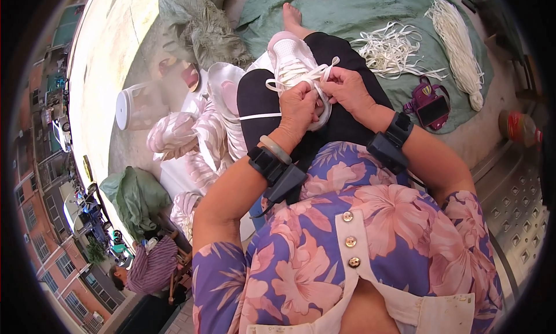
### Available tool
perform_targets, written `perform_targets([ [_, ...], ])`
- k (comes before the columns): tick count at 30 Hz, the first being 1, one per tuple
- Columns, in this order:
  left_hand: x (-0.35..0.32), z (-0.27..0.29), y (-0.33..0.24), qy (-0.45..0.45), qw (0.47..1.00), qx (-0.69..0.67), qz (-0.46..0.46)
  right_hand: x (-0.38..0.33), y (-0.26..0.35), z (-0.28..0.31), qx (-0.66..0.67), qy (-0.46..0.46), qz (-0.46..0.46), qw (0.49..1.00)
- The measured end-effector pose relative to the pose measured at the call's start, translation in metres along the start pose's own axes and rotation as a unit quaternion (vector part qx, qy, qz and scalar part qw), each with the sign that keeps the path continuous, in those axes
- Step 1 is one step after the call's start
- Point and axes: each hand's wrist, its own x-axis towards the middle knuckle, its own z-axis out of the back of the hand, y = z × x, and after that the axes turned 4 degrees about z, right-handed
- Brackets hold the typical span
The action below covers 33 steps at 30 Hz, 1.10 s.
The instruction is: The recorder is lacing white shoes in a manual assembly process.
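On my lap lies a white and pale-pink sneaker (285, 49), its toe pointing away from me. White shoelace (262, 117) runs through its upper eyelets, with loose loops and an end trailing to the left over my black trousers. My left hand (298, 109) is closed at the shoe's collar, fingers bent in a pinch near the lace. Close beside it, my right hand (347, 90) pinches the lace at the right side of the opening. The fingertips partly hide the lace and the shoe's tongue.
Several pink and white sneakers (174, 134) are heaped at my left near a whitish bucket (130, 109). On a green cloth (330, 9) lie loose white laces (391, 47), a lace bundle (457, 50) and a purple device with a screen (431, 105). Another person (153, 267) sits at lower left.
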Motion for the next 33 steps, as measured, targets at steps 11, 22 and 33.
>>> perform_targets([
  [11,-0.019,0.044,-0.003,-0.004,0.971,0.233,-0.049,-0.003,0.006,0.001,0.252,-0.158,-0.084,0.951],
  [22,-0.076,0.100,0.007,0.075,0.991,0.080,0.080,-0.004,0.004,-0.002,0.042,0.005,-0.032,0.999],
  [33,-0.063,0.159,-0.037,-0.160,0.973,-0.030,-0.161,-0.005,0.005,-0.001,0.044,-0.026,0.060,0.997],
])
